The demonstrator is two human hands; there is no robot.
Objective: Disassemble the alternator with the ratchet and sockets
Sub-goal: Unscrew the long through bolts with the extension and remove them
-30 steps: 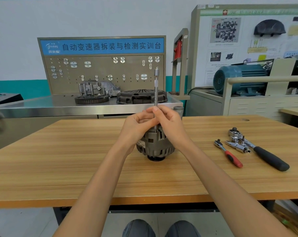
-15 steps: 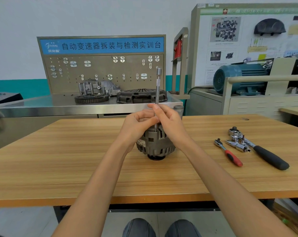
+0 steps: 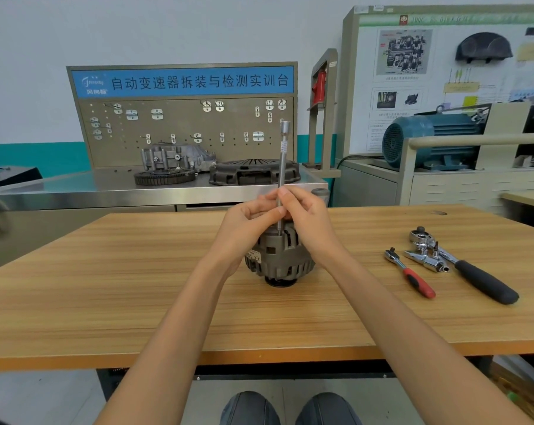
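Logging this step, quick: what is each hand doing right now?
Left hand: fingers pinch the extension bar standing on the alternator.
Right hand: fingers curled round the same bar.

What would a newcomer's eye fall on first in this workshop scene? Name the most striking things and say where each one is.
At the middle of the wooden table, the left hand and right hand pinch a long silver extension bar that stands upright on the grey finned alternator. To the right lie a red-handled ratchet and a black-handled ratchet.
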